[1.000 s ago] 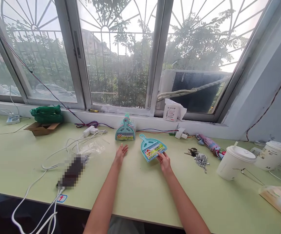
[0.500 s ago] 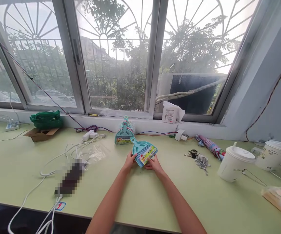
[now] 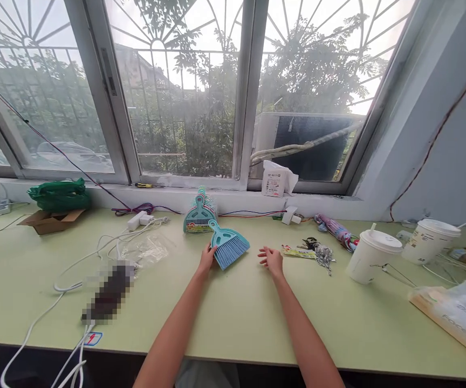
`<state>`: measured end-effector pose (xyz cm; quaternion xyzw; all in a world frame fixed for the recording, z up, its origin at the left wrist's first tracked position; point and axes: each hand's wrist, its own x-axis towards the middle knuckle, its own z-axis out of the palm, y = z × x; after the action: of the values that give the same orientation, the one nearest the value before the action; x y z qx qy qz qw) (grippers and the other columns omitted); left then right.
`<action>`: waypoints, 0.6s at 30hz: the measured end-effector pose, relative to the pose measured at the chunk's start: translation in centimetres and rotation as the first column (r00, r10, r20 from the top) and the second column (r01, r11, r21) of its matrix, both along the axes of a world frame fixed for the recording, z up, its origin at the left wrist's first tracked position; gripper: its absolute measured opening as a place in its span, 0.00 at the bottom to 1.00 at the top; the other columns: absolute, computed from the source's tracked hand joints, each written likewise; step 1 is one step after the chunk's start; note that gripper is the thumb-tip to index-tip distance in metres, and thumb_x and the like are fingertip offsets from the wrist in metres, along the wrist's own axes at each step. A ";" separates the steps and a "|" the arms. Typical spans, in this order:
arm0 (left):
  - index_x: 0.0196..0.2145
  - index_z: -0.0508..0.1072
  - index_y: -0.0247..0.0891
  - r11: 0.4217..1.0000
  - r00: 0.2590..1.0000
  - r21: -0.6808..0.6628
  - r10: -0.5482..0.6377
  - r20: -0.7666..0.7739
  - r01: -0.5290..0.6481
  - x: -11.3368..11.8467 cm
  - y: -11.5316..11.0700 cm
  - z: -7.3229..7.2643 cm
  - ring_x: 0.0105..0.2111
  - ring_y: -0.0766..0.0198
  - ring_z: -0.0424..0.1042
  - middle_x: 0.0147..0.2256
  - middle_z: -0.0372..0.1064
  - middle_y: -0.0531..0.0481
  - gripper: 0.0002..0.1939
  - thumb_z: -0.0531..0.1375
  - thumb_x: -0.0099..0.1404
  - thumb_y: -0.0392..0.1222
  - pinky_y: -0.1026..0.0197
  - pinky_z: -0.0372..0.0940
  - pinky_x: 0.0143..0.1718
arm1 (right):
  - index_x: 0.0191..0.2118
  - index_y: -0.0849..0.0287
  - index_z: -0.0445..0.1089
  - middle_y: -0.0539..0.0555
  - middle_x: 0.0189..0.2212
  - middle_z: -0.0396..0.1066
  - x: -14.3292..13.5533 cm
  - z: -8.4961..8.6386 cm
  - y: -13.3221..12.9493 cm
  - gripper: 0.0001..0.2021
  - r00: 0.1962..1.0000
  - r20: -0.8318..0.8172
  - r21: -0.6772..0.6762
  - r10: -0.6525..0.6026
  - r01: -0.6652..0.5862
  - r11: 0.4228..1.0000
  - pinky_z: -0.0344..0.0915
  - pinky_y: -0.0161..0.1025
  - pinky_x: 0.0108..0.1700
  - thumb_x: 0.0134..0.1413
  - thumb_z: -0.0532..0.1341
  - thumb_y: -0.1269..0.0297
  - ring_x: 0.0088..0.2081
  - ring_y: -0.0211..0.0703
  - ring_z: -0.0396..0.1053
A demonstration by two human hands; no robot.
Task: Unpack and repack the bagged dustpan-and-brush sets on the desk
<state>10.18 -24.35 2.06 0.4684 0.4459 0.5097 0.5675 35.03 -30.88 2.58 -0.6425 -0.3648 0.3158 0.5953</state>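
A light-blue dustpan with a small brush (image 3: 230,249) nested in it is tilted over the table, its bristles facing me. My left hand (image 3: 206,257) grips its left edge, fingers closed on it. To the right, my right hand (image 3: 272,261) is off the set with nothing in it, its fingers apart and a little bent. A yellow-green printed label card (image 3: 297,252) lies on the table beyond my right hand, beside a bunch of keys (image 3: 322,255). Behind the held set stands a row of similar dustpan sets (image 3: 199,214), the front one still bearing its label.
White cups (image 3: 374,257) stand at the right, with a folded umbrella (image 3: 336,233) behind. White cables (image 3: 61,287), a clear plastic bag (image 3: 152,248) and a blurred dark object (image 3: 109,293) lie left. A cardboard box (image 3: 53,221) holds a green bag (image 3: 59,194).
The printed label has come off the held dustpan set and now lies by the keys. My right hand has let go and moved right; my left hand keeps its hold.
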 end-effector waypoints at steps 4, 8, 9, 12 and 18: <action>0.53 0.68 0.38 0.955 0.979 0.255 -0.106 -0.176 0.149 2.2 -1.5 -0.2 0.44 0.55 0.71 0.45 0.72 0.44 0.28 0.61 0.57 0.53 0.56 0.67 0.44 | 0.42 0.56 0.72 0.57 0.41 0.73 -5.6 1.2 -0.1 0.14 0.706 0.700 0.194 -0.109 -0.041 0.980 0.65 0.41 0.45 0.61 0.51 0.59 0.45 0.46 0.70; 0.54 0.68 0.39 0.897 0.955 0.418 -0.020 -0.295 0.148 3.8 -2.6 -0.2 0.53 0.54 0.66 0.54 0.67 0.43 0.25 0.55 0.63 0.54 0.55 0.59 0.55 | 0.47 0.58 0.69 0.60 0.43 0.69 -8.0 1.8 0.4 0.15 0.457 0.885 0.105 -0.086 -0.016 0.994 0.63 0.40 0.44 0.63 0.51 0.59 0.49 0.49 0.64; 0.54 0.67 0.40 0.890 0.951 0.436 0.006 -0.310 0.137 3.8 -2.7 -0.2 0.54 0.54 0.66 0.55 0.66 0.44 0.25 0.53 0.64 0.54 0.54 0.58 0.56 | 0.46 0.58 0.69 0.60 0.43 0.68 -8.0 2.0 0.6 0.15 0.435 0.897 0.092 -0.077 -0.012 0.996 0.63 0.40 0.44 0.63 0.51 0.58 0.49 0.49 0.63; 0.54 0.67 0.40 0.873 0.952 0.474 0.044 -0.302 0.110 3.5 -2.3 -0.2 0.54 0.54 0.66 0.54 0.67 0.45 0.26 0.49 0.66 0.57 0.54 0.57 0.56 | 0.42 0.59 0.69 0.59 0.41 0.68 -7.7 2.7 1.3 0.14 0.441 0.896 0.078 -0.050 -0.044 0.996 0.62 0.39 0.43 0.62 0.52 0.56 0.46 0.48 0.64; 0.52 0.70 0.36 0.863 0.979 0.495 -0.002 -0.202 0.104 2.0 -1.3 0.5 0.51 0.55 0.68 0.51 0.70 0.44 0.27 0.50 0.66 0.58 0.56 0.61 0.52 | 0.36 0.57 0.68 0.54 0.38 0.68 -7.6 3.9 2.1 0.14 0.609 0.792 0.111 -0.042 -0.076 0.991 0.60 0.37 0.41 0.61 0.52 0.52 0.42 0.44 0.66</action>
<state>12.16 -25.68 2.54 0.6597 0.3378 0.5441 0.3933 27.42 -28.82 6.52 -0.6711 -0.6165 -0.0201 0.4113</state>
